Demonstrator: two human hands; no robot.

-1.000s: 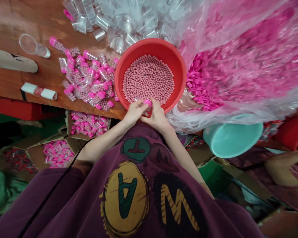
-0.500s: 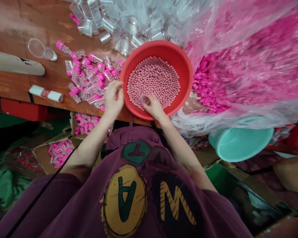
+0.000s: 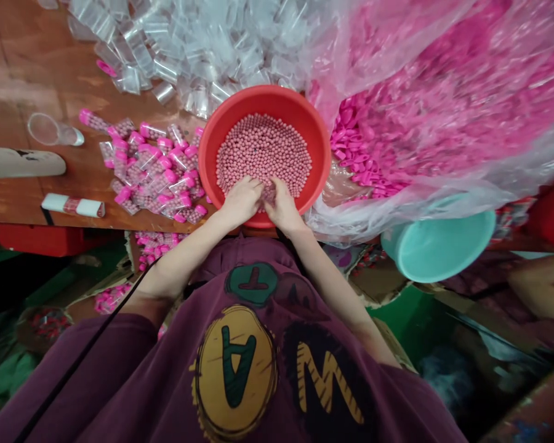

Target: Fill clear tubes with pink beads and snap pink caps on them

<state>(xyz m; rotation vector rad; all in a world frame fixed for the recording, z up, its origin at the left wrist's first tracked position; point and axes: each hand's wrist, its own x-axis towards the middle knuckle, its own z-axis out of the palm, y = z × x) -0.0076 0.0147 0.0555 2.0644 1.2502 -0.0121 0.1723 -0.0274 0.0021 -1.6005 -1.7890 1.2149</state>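
A round red plastic bowl (image 3: 263, 98) holds a deep layer of small pink beads (image 3: 263, 154). My left hand (image 3: 242, 200) and my right hand (image 3: 281, 206) sit close together at the bowl's near side, fingers down among the beads. Whatever lies under the fingers is hidden. To the bowl's left, on the wooden table (image 3: 28, 74), lies a heap of clear tubes with pink caps (image 3: 152, 166), filled with beads. Beyond the bowl is a mass of empty clear tubes (image 3: 189, 67).
Loose pink caps fill a clear plastic bag (image 3: 364, 147) on the right. A teal basin (image 3: 438, 246) sits below it. A clear cup (image 3: 46, 129) and a white tube (image 3: 18, 163) lie at the table's left. A co-worker's arm (image 3: 540, 283) shows at far right.
My left hand has come down from over the left rim into the beads beside my right hand. The view has shifted slightly, moving the bowl left.
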